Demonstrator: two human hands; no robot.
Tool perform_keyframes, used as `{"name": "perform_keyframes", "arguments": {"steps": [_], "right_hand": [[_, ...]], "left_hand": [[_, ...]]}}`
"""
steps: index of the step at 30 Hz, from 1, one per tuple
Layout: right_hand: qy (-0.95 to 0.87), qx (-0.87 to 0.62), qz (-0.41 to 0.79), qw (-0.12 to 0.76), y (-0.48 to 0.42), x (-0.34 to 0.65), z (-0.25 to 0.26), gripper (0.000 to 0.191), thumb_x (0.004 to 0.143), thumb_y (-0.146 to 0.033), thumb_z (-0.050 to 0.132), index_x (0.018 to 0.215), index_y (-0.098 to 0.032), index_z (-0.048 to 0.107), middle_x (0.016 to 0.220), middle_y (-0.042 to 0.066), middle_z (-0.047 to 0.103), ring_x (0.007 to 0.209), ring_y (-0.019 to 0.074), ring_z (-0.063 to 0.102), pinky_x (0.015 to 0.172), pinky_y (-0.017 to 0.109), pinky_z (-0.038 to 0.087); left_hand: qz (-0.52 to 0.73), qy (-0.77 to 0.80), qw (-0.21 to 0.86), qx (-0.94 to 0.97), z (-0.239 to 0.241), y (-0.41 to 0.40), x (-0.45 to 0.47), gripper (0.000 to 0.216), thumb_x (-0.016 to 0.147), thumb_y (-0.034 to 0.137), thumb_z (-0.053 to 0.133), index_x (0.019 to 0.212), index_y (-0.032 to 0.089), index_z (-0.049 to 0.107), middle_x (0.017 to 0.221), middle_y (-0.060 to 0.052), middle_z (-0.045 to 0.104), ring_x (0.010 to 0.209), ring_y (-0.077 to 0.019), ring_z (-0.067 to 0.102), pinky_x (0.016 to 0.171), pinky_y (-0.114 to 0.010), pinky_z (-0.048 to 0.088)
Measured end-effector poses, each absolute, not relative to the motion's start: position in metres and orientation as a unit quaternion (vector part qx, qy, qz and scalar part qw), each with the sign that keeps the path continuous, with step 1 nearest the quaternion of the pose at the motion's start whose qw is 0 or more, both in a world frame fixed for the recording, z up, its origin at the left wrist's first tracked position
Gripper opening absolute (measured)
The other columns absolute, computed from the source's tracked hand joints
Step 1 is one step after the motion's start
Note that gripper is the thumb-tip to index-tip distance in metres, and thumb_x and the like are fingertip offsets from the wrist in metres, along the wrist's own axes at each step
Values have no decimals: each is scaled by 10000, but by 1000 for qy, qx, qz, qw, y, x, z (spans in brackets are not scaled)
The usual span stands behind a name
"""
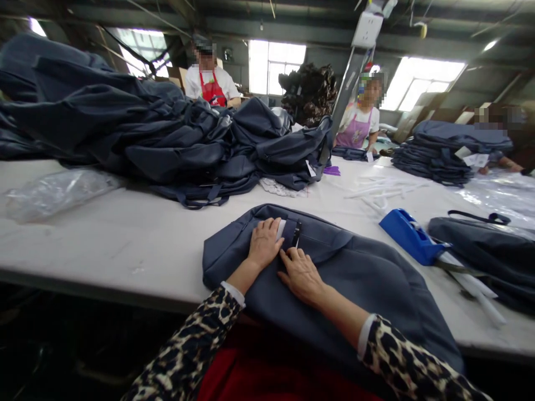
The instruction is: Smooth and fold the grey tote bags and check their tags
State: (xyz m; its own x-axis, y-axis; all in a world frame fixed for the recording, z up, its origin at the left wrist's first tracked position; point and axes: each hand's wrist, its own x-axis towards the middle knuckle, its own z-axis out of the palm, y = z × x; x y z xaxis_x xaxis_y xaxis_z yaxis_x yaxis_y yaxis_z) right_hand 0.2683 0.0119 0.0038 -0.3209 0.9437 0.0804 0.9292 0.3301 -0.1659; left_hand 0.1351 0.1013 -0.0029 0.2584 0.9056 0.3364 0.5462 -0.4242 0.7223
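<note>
A dark blue backpack (359, 273) lies flat on the white table (125, 239) right in front of me. My left hand (264, 243) rests on its upper part, fingers curled down over a small white tag beside a black strap buckle (296, 233). My right hand (301, 273) lies just below, its fingers bent and pressing on the fabric at the same strap. Both leopard-print sleeves reach in from the bottom edge.
A big heap of dark blue backpacks (167, 133) fills the table's far left. Crumpled clear plastic (54, 192) lies at left. A blue tape dispenser (409, 234) and another backpack (485, 245) sit at right. Across the table two people in aprons stand, with a backpack stack (447, 150).
</note>
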Motion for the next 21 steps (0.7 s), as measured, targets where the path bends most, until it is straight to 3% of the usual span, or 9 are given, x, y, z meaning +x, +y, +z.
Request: {"name": "perform_keyframes", "arguments": {"steps": [2, 7, 11, 14, 18, 21], "right_hand": [[-810, -577, 53, 85, 12, 268, 2, 517, 908, -336, 581, 1398, -215, 471, 1293, 139, 522, 1167, 313, 480, 976, 485, 439], [-819, -564, 70, 79, 2, 273, 4, 474, 923, -354, 581, 1349, -157, 519, 1395, 173, 484, 1309, 339, 415, 1058, 523, 389], [-839, -533, 78, 73, -26, 287, 7, 556, 927, -444, 592, 1368, -114, 514, 1496, 218, 407, 1408, 339, 338, 1132, 502, 324], [-837, -533, 98, 71, -54, 298, 8, 602, 938, -505, 555, 1422, -157, 475, 1547, 221, 339, 1433, 356, 310, 1139, 541, 306], [-813, -556, 133, 107, -95, 301, 18, 651, 921, -489, 594, 1479, -207, 414, 1535, 197, 379, 1411, 357, 352, 1136, 558, 307], [-815, -505, 203, 198, -135, 299, 22, 526, 933, -394, 597, 1424, -234, 494, 1464, 144, 495, 1339, 294, 454, 1104, 479, 375]], "left_hand": [[330, 406, 196, 829, 2, 92, 131, 429, 884, 162, 542, 1310, 208, 566, 1469, -98, 468, 1384, -278, 380, 1185, -464, 275], [223, 267, 324, 880, -10, 81, 125, 454, 946, 161, 362, 1351, 219, 559, 1382, -47, 587, 1279, -182, 534, 1140, -349, 383], [198, 248, 270, 909, -18, 73, 120, 448, 976, 257, 423, 1417, 215, 490, 1409, -69, 564, 1308, -196, 508, 1177, -403, 327], [158, 212, 196, 944, -15, 64, 118, 456, 979, 285, 468, 1433, 239, 474, 1462, -72, 510, 1373, -217, 437, 1204, -454, 260], [113, 199, 143, 963, -8, 52, 113, 482, 971, 403, 507, 1415, 217, 506, 1519, -110, 436, 1415, -255, 383, 1205, -468, 251], [101, 189, 139, 967, -6, 49, 110, 632, 920, 529, 562, 1457, 214, 458, 1555, -115, 379, 1431, -280, 358, 1209, -472, 245]]}}
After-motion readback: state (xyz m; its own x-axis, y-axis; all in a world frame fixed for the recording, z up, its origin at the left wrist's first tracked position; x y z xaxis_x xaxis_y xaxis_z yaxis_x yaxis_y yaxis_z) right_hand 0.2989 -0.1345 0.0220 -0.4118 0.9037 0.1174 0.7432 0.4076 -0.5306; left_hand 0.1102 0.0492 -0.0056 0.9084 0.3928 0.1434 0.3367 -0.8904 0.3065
